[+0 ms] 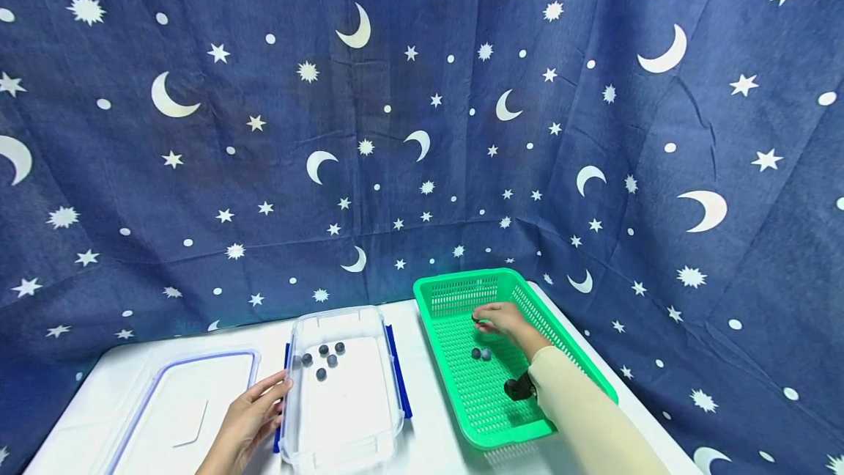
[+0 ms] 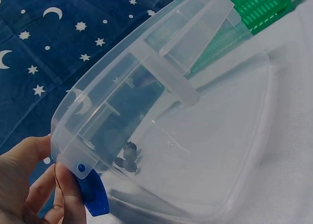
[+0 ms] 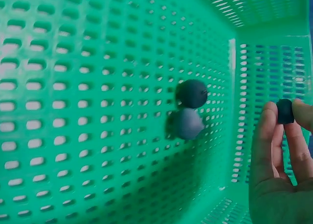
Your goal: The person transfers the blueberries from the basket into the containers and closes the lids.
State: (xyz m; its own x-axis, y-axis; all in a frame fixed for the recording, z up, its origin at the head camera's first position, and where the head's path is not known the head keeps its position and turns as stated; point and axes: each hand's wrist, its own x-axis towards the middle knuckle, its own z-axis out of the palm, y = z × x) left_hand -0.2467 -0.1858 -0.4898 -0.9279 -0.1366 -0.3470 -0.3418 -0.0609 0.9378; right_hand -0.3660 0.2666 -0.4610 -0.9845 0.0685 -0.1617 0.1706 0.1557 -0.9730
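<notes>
Green basket (image 1: pixel 511 435) sits on white table (image 1: pixel 431 431) — starry blue curtain (image 1: pixel 264 152) behind

This place looks like a small corner closed off with fabric, perhaps a screened booth; which kind of building holds it, I cannot tell. A dark blue cloth (image 1: pixel 422 20) with white moons and stars hangs in creases behind the desk (image 1: pixel 431 424) and along its right side. The desk wears a white covering (image 2: pixel 288 136), and its rounded far corner almost meets the hanging cloth.
</notes>
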